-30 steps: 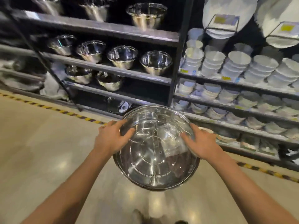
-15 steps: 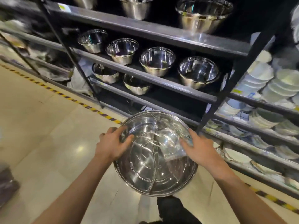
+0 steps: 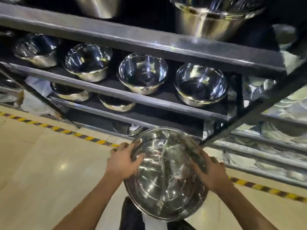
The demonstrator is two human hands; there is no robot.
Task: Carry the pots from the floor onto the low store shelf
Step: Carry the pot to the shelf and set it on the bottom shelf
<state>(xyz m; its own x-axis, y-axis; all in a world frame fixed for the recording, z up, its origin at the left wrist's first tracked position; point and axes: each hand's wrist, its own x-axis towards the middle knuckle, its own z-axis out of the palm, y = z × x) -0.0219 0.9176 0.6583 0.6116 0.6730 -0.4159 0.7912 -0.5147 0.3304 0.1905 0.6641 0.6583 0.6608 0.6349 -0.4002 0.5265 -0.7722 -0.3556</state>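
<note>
Head view shows a large steel pot [image 3: 166, 176] held in the air with both hands, in front of a dark store rack. Its open mouth is tilted toward the camera, so the shiny bottom with ring marks is visible inside. The left hand [image 3: 122, 161] grips the left rim, with the thumb curled over the edge into the pot and the fingers behind the wall. The right hand [image 3: 210, 171] grips the right rim in the same way; its thumb lies inside along the wall. The two hands are apart, one on each side of the pot, and both are clamped on it.

The pot is above the glossy beige floor [image 3: 41, 171], not touching it, and just in front of the lowest shelf [image 3: 136, 119] of the rack. On this low shelf, a part of another steel pot [image 3: 127, 128] shows just behind the held one. Above it, a shelf carries two steel bowls [image 3: 116, 103], and the next shelf carries a row of four steel mixing bowls [image 3: 142, 74]. A striped yellow and black tape [image 3: 54, 128] runs on the floor along the foot of the rack. To the right, white dishes [image 3: 292, 100] are blurred on a neighbouring rack. Between the forearms, below the pot, dark clothing [image 3: 131, 214] of the person is seen.
</note>
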